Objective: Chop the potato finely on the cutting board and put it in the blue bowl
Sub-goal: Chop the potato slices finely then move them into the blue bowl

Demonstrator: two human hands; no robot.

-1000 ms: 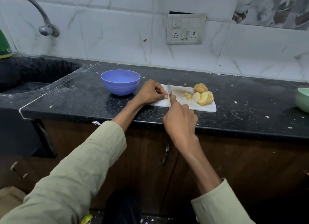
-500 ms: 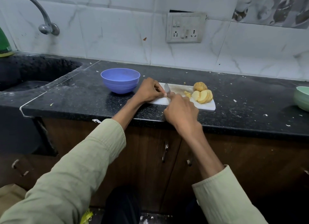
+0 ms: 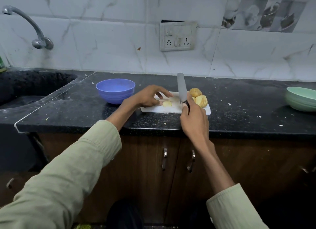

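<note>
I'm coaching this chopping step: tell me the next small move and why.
Probably bring the grey-bladed knife down onto the pale potato slice: the right hand holds it raised, the left hand steadies the slice on the white cutting board, uncut.

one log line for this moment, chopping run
stage: mid-chop | right hand: holds knife raised | left hand: open over slice | blue bowl: empty

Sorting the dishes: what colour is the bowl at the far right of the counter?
Pale green bowl, seen in the head view.
</note>
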